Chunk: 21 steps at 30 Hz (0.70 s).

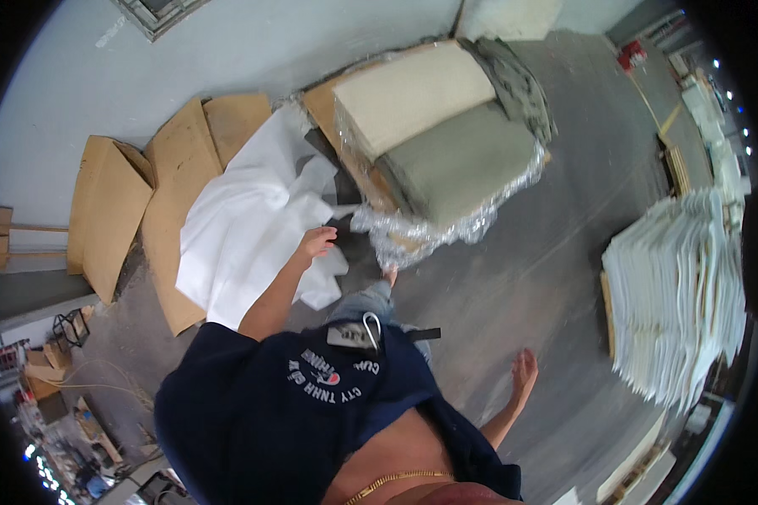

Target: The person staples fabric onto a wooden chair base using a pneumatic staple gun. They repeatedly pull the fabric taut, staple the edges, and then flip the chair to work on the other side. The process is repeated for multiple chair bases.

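My left hand (318, 242) reaches out over a large white sheet (248, 219), its fingers loosely curved and apart, with nothing seen in them. The sheet lies crumpled against brown cardboard; whether my fingers touch it I cannot tell. Just beyond that hand stands a low stack of folded fabric: a cream pile (417, 93) beside a grey-green pile (472, 164). Clear plastic wrap (446, 240) hangs bunched around the stack's near edge. Off to my right side, my right hand (525, 370) hangs open above the grey floor, holding nothing.
Cardboard pieces (181, 168) and a bent cardboard box (109, 210) lean by the pale wall (227, 63). A tall stack of white sheets (674, 295) stands on the right. Dark grey cloth (509, 80) drapes behind the fabric stack. Mixed goods (55, 370) crowd the lower left.
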{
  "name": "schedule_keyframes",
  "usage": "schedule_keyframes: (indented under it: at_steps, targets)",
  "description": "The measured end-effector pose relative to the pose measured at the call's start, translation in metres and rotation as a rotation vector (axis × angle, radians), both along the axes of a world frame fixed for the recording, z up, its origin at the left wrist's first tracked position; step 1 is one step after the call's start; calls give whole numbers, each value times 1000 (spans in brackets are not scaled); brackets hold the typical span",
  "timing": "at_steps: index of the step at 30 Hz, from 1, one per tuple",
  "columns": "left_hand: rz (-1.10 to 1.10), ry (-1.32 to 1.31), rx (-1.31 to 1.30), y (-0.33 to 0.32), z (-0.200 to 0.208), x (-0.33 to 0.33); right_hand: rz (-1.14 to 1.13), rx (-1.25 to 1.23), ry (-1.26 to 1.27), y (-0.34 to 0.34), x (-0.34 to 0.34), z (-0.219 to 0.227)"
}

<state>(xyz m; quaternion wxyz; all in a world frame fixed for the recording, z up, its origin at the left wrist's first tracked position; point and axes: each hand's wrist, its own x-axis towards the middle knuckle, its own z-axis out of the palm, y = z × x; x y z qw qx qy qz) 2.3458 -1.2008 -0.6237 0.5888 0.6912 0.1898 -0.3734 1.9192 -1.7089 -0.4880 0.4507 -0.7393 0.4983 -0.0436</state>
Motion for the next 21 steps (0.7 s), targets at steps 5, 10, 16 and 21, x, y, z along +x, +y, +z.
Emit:
schedule_keyframes:
  at_steps: [5, 10, 16, 21]
  targets:
    - [248, -199, 328, -39, -107, 163, 306, 454, -92, -33, 106, -60]
    - [495, -72, 211, -109, -162, 284, 534, 478, 427, -49, 175, -67]
    - [716, -133, -181, -180, -199, 383, 674, 488, 688, -148, 217, -132]
    - [759, -20, -286, -195, -199, 391, 457, 460, 612, -184, 293, -95]
